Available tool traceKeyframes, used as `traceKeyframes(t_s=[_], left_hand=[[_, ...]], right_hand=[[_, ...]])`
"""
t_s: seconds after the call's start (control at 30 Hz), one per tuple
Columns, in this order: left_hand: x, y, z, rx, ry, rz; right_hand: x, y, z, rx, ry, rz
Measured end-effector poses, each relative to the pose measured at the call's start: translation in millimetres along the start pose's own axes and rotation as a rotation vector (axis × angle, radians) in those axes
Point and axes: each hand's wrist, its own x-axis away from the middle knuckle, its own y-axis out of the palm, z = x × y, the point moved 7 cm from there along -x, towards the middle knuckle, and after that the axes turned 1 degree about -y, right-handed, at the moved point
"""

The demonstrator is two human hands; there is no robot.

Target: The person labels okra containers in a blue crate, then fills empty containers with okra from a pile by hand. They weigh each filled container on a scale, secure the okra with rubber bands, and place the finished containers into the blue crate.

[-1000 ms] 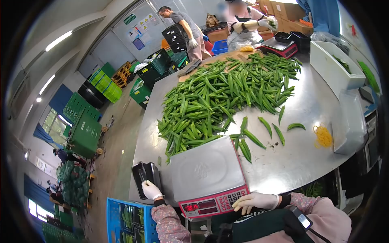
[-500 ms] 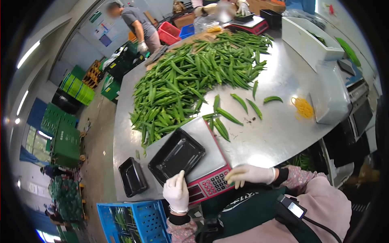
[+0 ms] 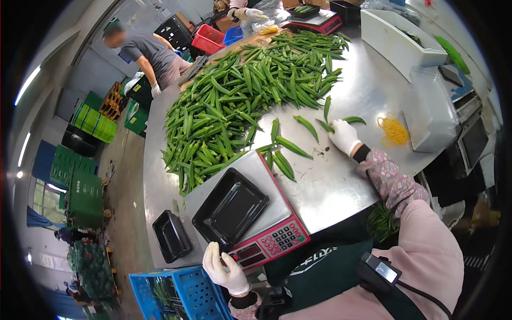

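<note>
My right hand [image 3: 344, 137], in a white glove, is out over the steel table with its fingers closed on an okra pod [image 3: 324, 126]. Several loose pods lie around it, beside the big okra pile [image 3: 240, 96]. My left hand [image 3: 226, 271], gloved too, rests by the near left corner of the red scale [image 3: 277, 239], its fingers apart and holding nothing. On the scale's plate sits a bare black tray [image 3: 230, 207], tilted at an angle. A second, smaller black tray [image 3: 172, 237] lies on the table to the left.
Yellow rubber bands [image 3: 393, 130] lie right of my right hand, near clear plastic containers [image 3: 433, 114] and a white bin [image 3: 397, 45]. A blue crate [image 3: 194, 290] holds packed trays at the near left. One person in grey stands at far left; another's gloved hands are across the table.
My right hand has left the scale's keypad and reached forward to the loose okra. My left hand has drawn back slightly from the tray and opened. The person in grey has bent over.
</note>
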Motion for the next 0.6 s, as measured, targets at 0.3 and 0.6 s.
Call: traceKeyframes(t_s=[0.3, 0.6], left_hand=[[5, 4, 3, -0.045, -0.02, 0.003], [5, 9, 6, -0.039, 0.003, -0.029]], right_hand=[[-63, 47, -62, -0.056, -0.01, -0.274], [-29, 56, -103, -0.115, -0.024, -0.457]])
